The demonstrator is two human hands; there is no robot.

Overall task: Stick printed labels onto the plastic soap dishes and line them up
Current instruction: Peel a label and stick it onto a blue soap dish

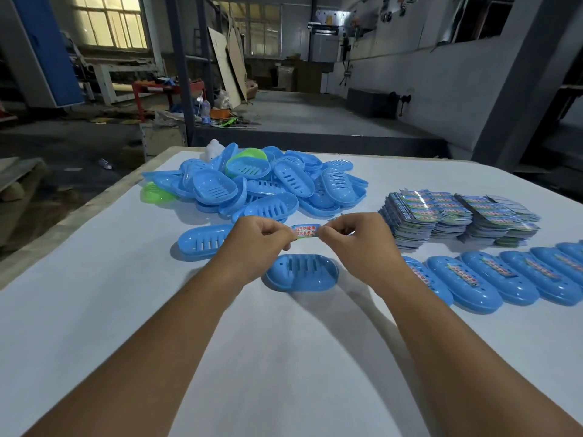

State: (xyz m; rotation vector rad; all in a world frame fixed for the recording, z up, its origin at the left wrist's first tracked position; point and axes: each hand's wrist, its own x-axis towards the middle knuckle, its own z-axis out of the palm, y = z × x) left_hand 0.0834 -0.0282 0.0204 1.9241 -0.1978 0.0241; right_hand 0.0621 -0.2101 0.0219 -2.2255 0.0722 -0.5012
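Hands: I see my left hand [262, 236] and right hand [353, 234] each pinching one end of a label [305, 231], mid-frame, above a bare dish [301, 272].
Done: I count at least six labelled dishes in the row [492, 275] at right, running off frame.
Left: I judge most remains; the pile [252, 184], upper centre, is too many to count, two green.
Spare: one bare dish [205, 246] left of my hands.
Labels: stacks [457, 219] at right, roughly three.

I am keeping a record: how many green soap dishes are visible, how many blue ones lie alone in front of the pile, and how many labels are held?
Green soap dishes: 2
Blue soap dishes lying alone: 2
Held label: 1
Total: 5
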